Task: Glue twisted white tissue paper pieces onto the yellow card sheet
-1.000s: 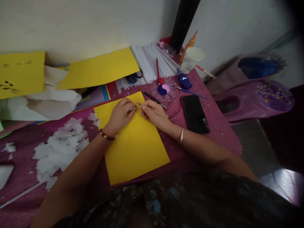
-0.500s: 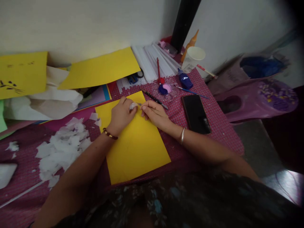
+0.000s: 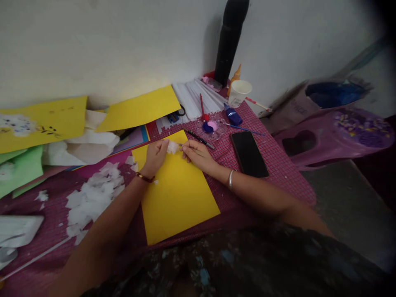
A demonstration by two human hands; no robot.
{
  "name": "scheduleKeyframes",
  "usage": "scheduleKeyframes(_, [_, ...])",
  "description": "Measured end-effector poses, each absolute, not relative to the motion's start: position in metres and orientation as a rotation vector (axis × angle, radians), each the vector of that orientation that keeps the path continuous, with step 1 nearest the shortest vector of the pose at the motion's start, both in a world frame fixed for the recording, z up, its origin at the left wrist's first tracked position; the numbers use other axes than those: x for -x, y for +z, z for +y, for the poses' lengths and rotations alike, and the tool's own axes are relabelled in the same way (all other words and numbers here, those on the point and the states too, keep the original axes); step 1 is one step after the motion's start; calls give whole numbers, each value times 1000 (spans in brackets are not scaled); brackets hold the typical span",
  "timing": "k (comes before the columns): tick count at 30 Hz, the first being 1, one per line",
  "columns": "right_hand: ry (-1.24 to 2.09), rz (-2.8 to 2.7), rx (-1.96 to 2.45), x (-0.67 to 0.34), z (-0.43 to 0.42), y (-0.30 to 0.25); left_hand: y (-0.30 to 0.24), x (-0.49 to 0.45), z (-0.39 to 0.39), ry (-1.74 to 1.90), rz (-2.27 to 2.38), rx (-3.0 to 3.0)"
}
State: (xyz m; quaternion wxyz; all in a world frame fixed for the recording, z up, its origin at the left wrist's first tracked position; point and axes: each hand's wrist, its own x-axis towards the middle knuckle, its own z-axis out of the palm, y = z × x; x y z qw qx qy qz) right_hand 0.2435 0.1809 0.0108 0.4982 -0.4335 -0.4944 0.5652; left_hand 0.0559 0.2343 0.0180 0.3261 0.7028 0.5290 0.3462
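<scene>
A yellow sheet of paper lies before me on the table. Near its top edge sits a small clump of white tissue paper, between my two hands. My left hand is curled closed just left of the clump, and its fingers hide whatever may be inside. From the right, my right hand pinches thumb and fingers together at the clump's edge; a tiny thin item seems to be at the fingertips, too small to name. A black pen lies just beyond that hand.
Torn white tissue pieces are heaped left of the sheet. A phone, a blue paint bottle, a palette and a paper cup stand or lie to the right. More yellow sheets lie at the back.
My left hand has drawn left, and the white clump shows more fully between the hands. My right hand keeps its pinch. The view has tilted up and turned left.
</scene>
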Motion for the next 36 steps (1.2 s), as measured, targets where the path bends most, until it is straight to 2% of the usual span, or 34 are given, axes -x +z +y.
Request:
scheduleKeyframes(7, [1280,-1277,1081,-245,181,9,41,-58,238,925,1371,-1555])
scheduleKeyframes(13, [1249,-1323,1155,-246,183,11,70,26,196,1197,1408,-1087])
scheduleKeyframes(19, [924,-1891,1024,-238,154,16,43,93,111,1260,1483,-792])
scheduleKeyframes(22, [1017,-2066,935,-229,137,12,28,102,98,1408,1407,-709])
scheduleKeyframes(24, [1159,-1996,984,-226,134,8,20,105,100,1476,1338,-690])
scheduleKeyframes(29, [1399,-1513,1152,-229,143,7,24,110,112,1303,1360,-834])
scheduleKeyframes(31, [1409,-1464,1169,-228,146,10,37,108,113,1172,1402,-1059])
scheduleKeyframes(33, [1417,-1449,1194,-225,146,12,51,102,111,949,1385,-1654])
scheduleKeyframes(36, [1364,-1445,1265,-220,140,13,59,88,99,858,1256,-1960])
